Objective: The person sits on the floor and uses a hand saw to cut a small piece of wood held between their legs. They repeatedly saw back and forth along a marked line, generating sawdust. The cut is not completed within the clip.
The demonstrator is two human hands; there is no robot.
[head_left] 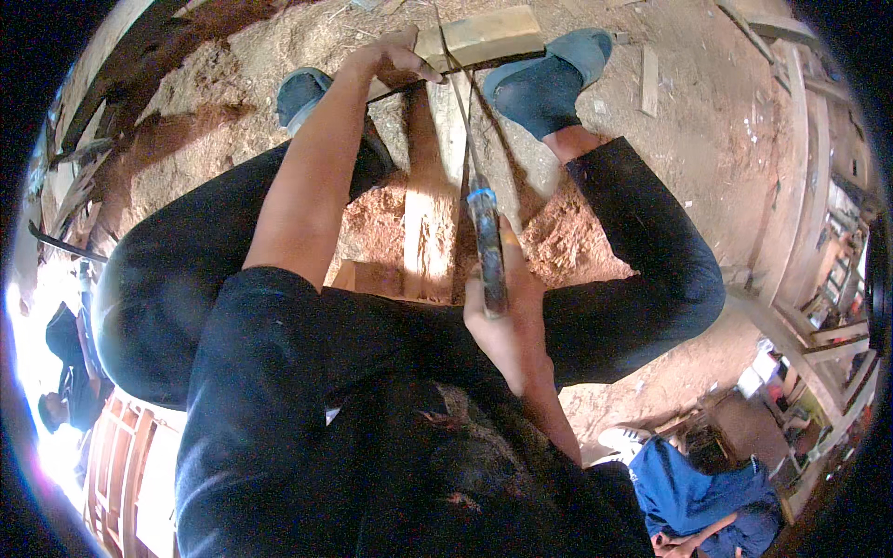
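Note:
My right hand (507, 312) is closed around the worn, dark handle of a long, thin-bladed saw-like tool (474, 153); a blue band circles the handle's top. Seen nearly edge-on, the blade runs away from me across a pale wooden block (493, 35), and I cannot make out any teeth. On the block's left end my left hand (395, 56) grips it, close to the blade. A grey-blue shoe on my right foot (549, 79) rests against the block's right end. Beneath the block, a long wooden beam (433, 205) extends back between my legs.
Reddish earth and sawdust cover the ground. A small wood strip (649, 82) lies beyond my right foot. Timber stands along the left and right sides. A person in blue clothes (702, 493) sits at lower right; another person (70, 363) is at far left, near slatted wooden furniture (116, 465).

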